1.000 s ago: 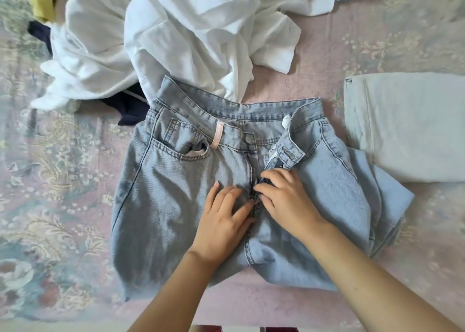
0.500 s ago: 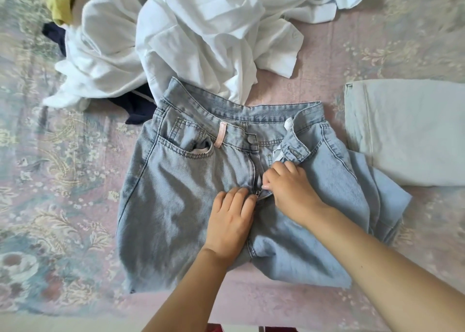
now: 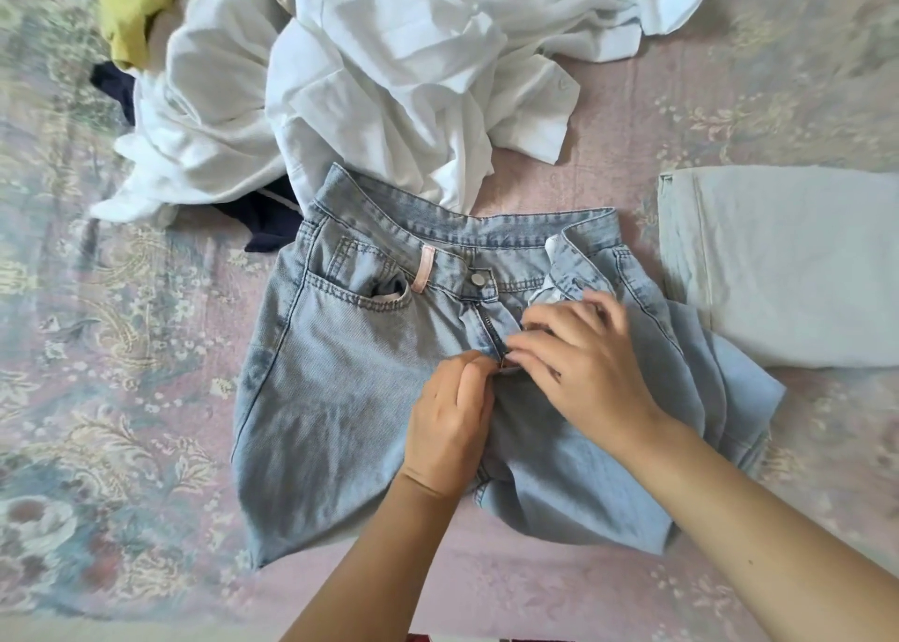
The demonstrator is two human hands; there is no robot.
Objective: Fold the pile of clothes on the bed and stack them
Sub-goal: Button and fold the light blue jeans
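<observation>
Both hands meet at the fly of the jeans: left hand pinches the zip pull, right hand grasps the fly flap. Jeans lie flat on the bed, waistband touching the unfolded white clothes; folded garment lies alongside, right.

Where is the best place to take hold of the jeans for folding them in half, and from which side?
Probably the waistband of the jeans at its left corner, near the pocket. Come from the left: that side lies flat and free, while the right side is bunched under the right hand, and the left hand is busy at the zipper.
</observation>
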